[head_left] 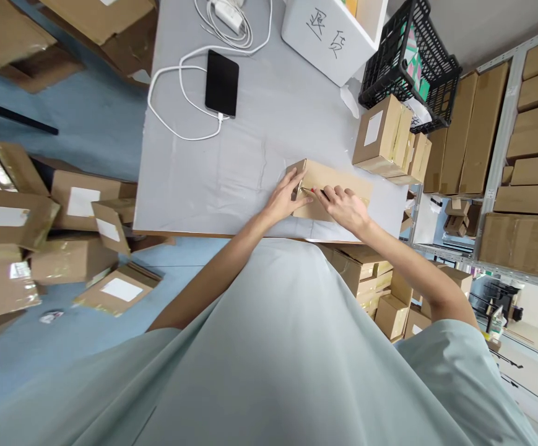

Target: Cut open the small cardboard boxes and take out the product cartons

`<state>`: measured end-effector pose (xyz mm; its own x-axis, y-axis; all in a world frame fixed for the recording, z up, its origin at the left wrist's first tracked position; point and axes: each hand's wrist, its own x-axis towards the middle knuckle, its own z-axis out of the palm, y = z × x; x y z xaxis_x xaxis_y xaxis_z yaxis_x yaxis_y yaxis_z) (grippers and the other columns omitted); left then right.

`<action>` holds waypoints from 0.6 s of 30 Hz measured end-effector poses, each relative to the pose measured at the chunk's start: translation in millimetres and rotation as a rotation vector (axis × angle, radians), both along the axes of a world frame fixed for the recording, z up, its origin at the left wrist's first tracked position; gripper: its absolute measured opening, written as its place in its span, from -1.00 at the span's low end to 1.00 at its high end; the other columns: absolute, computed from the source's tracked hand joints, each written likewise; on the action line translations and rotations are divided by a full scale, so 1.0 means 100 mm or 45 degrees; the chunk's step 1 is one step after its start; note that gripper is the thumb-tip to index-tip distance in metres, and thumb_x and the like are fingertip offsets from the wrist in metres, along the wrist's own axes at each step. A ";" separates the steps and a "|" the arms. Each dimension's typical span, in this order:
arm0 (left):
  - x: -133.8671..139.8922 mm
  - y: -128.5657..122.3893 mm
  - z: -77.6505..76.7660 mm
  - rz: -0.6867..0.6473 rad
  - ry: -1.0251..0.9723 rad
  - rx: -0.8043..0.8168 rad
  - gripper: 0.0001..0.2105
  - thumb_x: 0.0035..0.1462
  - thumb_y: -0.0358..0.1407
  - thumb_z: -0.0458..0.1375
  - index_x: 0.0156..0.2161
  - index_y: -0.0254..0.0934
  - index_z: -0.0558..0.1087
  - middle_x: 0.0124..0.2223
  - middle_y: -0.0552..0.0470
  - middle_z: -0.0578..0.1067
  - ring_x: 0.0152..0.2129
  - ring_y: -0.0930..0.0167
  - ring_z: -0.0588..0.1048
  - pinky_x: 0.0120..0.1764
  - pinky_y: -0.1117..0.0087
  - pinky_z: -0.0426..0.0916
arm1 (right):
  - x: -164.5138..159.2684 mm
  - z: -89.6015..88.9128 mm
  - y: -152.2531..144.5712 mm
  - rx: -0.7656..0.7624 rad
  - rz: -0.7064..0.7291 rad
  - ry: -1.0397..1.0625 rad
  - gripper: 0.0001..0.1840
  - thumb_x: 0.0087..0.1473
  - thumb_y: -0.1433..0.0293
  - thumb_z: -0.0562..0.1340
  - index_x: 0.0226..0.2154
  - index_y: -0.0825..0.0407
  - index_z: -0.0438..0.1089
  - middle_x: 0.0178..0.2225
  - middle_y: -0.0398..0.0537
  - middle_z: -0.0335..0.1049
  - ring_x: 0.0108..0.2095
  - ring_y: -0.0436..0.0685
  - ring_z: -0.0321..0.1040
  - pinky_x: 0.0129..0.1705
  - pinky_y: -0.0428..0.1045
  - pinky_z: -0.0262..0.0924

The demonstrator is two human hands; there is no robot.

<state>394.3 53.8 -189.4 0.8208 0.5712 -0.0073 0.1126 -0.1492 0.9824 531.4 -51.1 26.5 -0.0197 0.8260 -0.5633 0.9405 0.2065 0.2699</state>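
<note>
pinched by curled right hand (345, 209): slim red-and-black tool (314, 190) — brown oblong cardboard box (328, 174) touched by spread left hand (280, 202).

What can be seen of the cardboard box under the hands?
The box is oblong, brown, apparently cardboard, with a shiny patch, perhaps tape, at its left end. It lies on the grey table near the edge. The left hand touches that end; the right hand holds a slim tool over the box. Its contents are hidden.
</note>
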 end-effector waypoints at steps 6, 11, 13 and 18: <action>-0.04 0.00 0.02 -0.001 0.029 0.022 -0.11 0.31 0.19 0.37 0.60 -0.07 0.24 0.65 -0.24 0.15 0.60 0.03 0.16 0.57 -0.04 0.12 | 0.08 0.03 0.04 -0.012 0.056 0.020 -0.36 0.53 0.60 -0.18 0.44 0.14 0.30 0.04 0.26 0.55 -0.05 0.30 0.40 -0.12 0.14 0.17; -0.06 0.01 0.06 -0.006 0.066 0.004 -0.13 0.32 0.13 0.37 0.61 -0.03 0.23 0.65 -0.20 0.16 0.59 0.03 0.18 0.55 -0.04 0.17 | 0.28 0.04 -0.11 -0.022 0.006 0.085 -0.35 0.49 0.58 -0.08 0.52 0.11 0.21 0.06 0.27 0.55 -0.04 0.31 0.38 -0.11 0.14 0.18; -0.06 0.01 0.09 -0.007 0.087 -0.011 -0.13 0.32 0.13 0.38 0.60 -0.03 0.24 0.65 -0.19 0.17 0.59 0.03 0.18 0.54 -0.05 0.18 | 0.36 0.03 -0.17 -0.025 0.000 0.100 -0.32 0.48 0.59 -0.07 0.55 0.09 0.18 0.08 0.28 0.55 -0.02 0.32 0.38 -0.10 0.15 0.19; -0.08 0.03 0.17 -0.002 0.125 -0.027 -0.13 0.31 0.14 0.36 0.60 -0.04 0.25 0.64 -0.18 0.19 0.58 0.04 0.20 0.56 -0.06 0.15 | 0.58 0.00 -0.28 -0.035 0.000 0.091 -0.29 0.48 0.61 -0.09 0.57 0.10 0.17 0.10 0.28 0.55 0.00 0.31 0.38 -0.08 0.15 0.19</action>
